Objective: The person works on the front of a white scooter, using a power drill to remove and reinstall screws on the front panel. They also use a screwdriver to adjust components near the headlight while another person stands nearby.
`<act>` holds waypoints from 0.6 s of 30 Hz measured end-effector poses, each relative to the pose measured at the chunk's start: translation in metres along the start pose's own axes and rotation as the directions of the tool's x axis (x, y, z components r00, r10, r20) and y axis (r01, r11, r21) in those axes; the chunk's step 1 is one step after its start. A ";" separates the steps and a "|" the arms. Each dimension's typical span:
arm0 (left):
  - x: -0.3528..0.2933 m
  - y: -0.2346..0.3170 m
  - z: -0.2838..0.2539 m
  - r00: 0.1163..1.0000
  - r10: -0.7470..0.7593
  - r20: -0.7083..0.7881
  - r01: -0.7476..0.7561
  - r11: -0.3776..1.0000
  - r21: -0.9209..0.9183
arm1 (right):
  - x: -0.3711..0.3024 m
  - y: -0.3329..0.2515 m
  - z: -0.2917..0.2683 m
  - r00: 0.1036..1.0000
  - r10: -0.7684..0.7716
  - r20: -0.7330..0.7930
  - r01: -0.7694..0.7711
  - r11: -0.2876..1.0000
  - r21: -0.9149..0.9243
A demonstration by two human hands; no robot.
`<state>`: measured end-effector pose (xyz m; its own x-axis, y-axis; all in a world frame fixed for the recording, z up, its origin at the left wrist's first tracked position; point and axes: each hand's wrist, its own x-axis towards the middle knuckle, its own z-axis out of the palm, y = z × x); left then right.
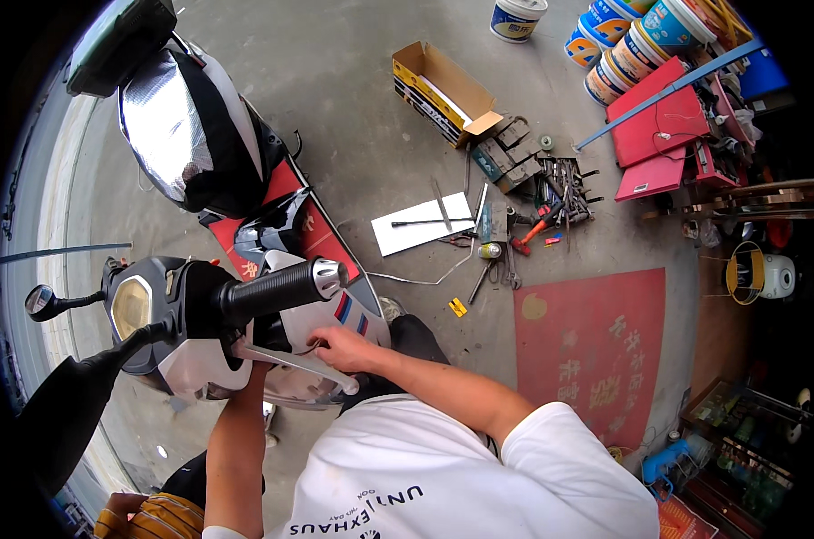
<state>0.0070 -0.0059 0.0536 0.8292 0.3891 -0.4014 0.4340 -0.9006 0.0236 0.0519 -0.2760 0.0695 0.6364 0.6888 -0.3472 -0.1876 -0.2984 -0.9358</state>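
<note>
A white and black scooter (190, 366) stands in front of me, its black handlebar grip (277, 292) and silver brake lever (295, 361) crossing above my hands. Just past the lever, my right hand (342, 349) is at the body panel (337, 314) with blue and red stripes. Its fingers are bent and drawn together; whatever lies between them is too small to make out. My left forearm (236, 440) reaches up beneath the handlebar, where the scooter's front hides the left hand and its fingers. A loose black plastic cover (277, 225) lies on the red footboard (313, 238).
Wrenches and other tools (564, 193) lie on the floor by a green toolbox (506, 153) and an open carton (443, 90). A white board (420, 225) carries a thin rod. At right are a red mat (596, 350) and stacked buckets (636, 54). Another person's striped sleeve (169, 516) shows lower left.
</note>
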 end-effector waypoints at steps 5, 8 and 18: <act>-0.007 -0.004 -0.003 0.997 -0.038 0.060 0.034 0.997 0.067 | 0.003 0.013 -0.011 0.999 -0.050 0.005 0.049 0.991 0.122; -0.014 -0.010 0.000 0.994 -0.064 0.092 0.055 0.994 0.097 | -0.001 0.015 -0.034 0.993 0.012 -0.116 0.006 0.987 0.158; -0.011 -0.011 -0.001 0.985 -0.083 0.153 0.052 0.979 0.195 | -0.112 0.172 -0.104 0.720 0.529 -0.448 -0.629 0.770 -0.102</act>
<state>-0.0061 0.0001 0.0588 0.7266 0.4279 -0.5375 0.3992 -0.8997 -0.1766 0.0265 -0.4735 -0.0463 0.6945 0.0421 -0.7183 -0.4689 -0.7307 -0.4962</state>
